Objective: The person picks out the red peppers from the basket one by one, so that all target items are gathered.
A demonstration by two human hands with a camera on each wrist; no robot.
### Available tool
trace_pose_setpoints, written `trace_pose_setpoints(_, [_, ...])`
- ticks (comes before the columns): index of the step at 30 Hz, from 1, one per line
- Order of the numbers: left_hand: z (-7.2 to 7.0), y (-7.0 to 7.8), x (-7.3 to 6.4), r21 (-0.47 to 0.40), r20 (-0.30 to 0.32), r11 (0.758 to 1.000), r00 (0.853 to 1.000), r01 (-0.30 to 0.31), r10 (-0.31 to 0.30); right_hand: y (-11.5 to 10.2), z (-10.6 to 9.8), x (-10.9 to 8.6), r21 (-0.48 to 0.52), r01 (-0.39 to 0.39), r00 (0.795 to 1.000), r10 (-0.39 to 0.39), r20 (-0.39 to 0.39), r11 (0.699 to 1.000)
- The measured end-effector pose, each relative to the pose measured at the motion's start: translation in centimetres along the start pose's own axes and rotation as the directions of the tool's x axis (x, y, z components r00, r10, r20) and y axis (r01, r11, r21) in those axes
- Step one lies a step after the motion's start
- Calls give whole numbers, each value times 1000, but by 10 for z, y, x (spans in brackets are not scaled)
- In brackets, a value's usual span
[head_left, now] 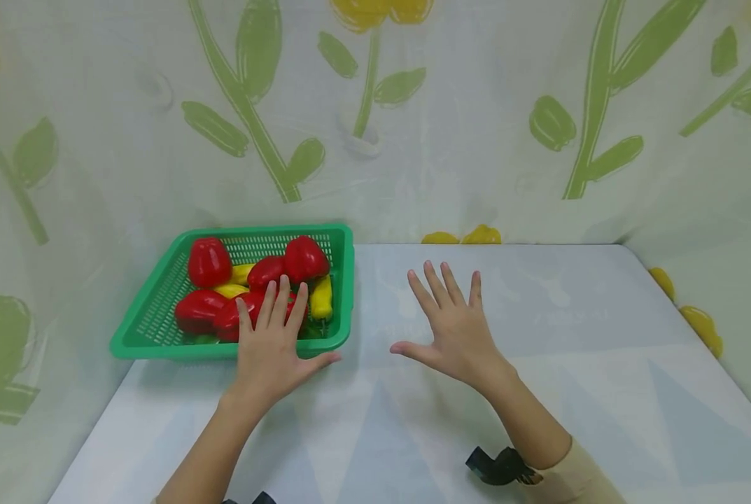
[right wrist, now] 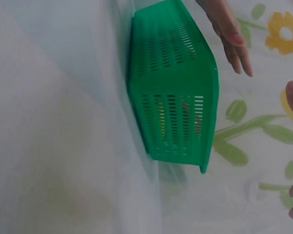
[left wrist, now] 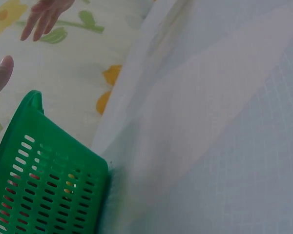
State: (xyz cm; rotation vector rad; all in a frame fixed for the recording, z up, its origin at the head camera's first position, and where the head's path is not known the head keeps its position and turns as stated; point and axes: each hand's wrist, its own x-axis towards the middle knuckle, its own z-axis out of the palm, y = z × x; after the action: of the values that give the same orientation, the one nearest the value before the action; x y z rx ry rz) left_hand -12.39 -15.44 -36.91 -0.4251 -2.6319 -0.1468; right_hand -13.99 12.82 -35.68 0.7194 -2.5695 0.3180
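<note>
A green plastic basket (head_left: pixel 347 301) stands at the left of the table. Inside it lie several red bell peppers (head_left: pixel 209 262) and some long yellow peppers (head_left: pixel 321 299). My left hand (head_left: pixel 268 357), fingers spread, hovers over the basket's near rim and overlaps part of the peppers in the head view. To the right of the basket, my right hand (head_left: pixel 457 336) is held with its fingers spread and grips nothing. The right wrist view shows the basket's slotted side wall (right wrist: pixel 176 126) with the left hand (right wrist: pixel 229 36) beyond its rim.
A pale tabletop (head_left: pixel 570 301) with blue-grey triangles extends to the right of the basket. Behind it hangs a whitish curtain (head_left: pixel 463 140) printed with green leaves and yellow flowers. A black wrist strap piece (head_left: pixel 497 465) sits on the right forearm.
</note>
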Motion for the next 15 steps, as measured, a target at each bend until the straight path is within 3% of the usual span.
trace_pose_setpoints(6, [2,-12,-5,-54,-111,998,993,-40,34,-8,1,5,10,25,999,-25,-28,1000])
trace_pose_setpoints(15, [0,-26,-15,-119,-173,991,984,-56,34,-21,5,10,28,36,999,-35,-40,999])
